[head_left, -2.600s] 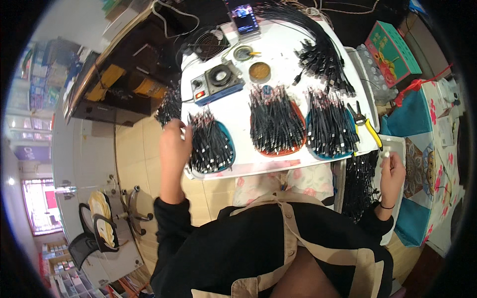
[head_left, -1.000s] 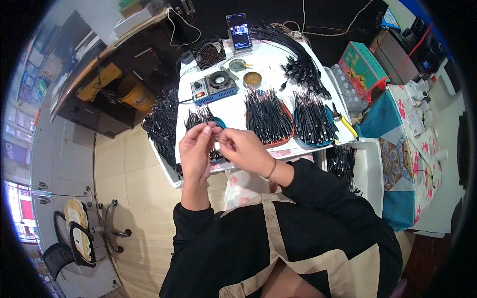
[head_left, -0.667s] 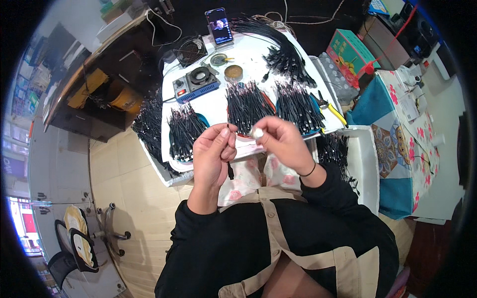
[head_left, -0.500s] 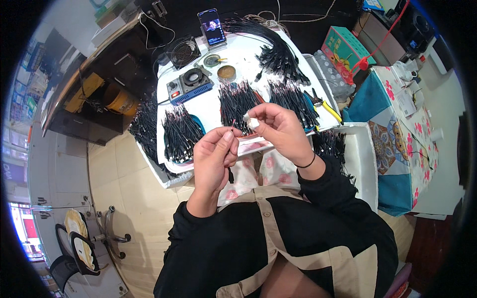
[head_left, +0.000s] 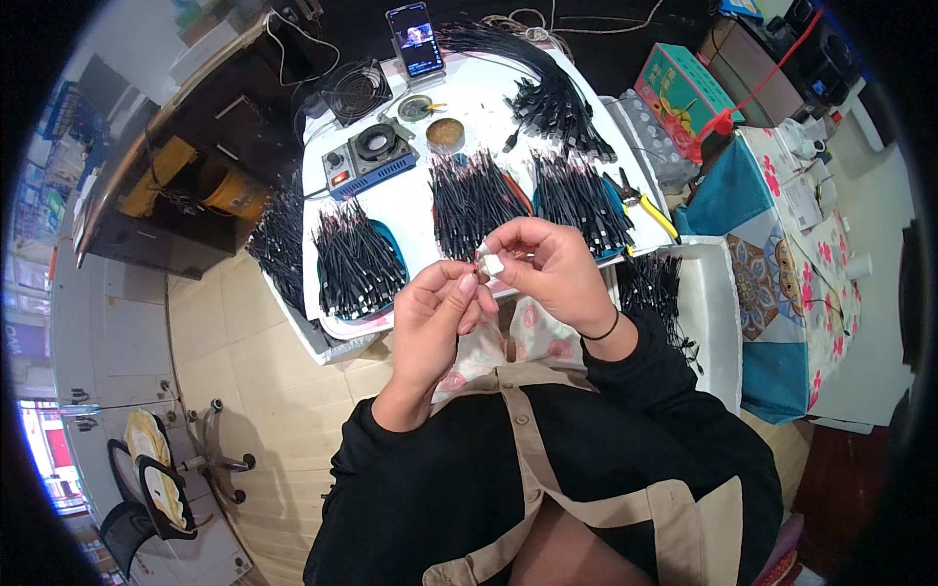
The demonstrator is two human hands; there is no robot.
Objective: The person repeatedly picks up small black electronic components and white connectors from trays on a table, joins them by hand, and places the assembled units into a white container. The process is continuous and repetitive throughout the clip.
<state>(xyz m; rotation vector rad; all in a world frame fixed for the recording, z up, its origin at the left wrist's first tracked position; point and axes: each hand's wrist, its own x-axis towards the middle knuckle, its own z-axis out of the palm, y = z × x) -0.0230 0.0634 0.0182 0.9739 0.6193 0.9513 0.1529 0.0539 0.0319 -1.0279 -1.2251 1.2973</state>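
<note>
Above my lap and near the table's front edge, both hands meet at their fingertips. My left hand (head_left: 430, 317) is closed in a pinch on a thin black cable, mostly hidden by the fingers now. My right hand (head_left: 555, 278), with white coverings (head_left: 491, 265) on its thumb and finger tips, pinches at the cable's thin bare-wire end, which is too small to see clearly. Just beyond the hands lie a middle bundle of black cables (head_left: 474, 200), a right bundle (head_left: 583, 203) and a left bundle in a blue tray (head_left: 357, 264), their thin wire ends pointing away from me.
On the white tabletop stand a blue heating unit (head_left: 374, 161) with a round pot, a round tin (head_left: 447, 135), a fan (head_left: 357, 93) and a lit phone (head_left: 416, 41). Yellow-handled pliers (head_left: 647, 207) lie at the right edge. More cables (head_left: 562, 117) lie behind.
My right fingertips have come down and left onto the wire end at my left fingertips. The reddish wire tip that stood free is now covered. The view has shifted slightly.
</note>
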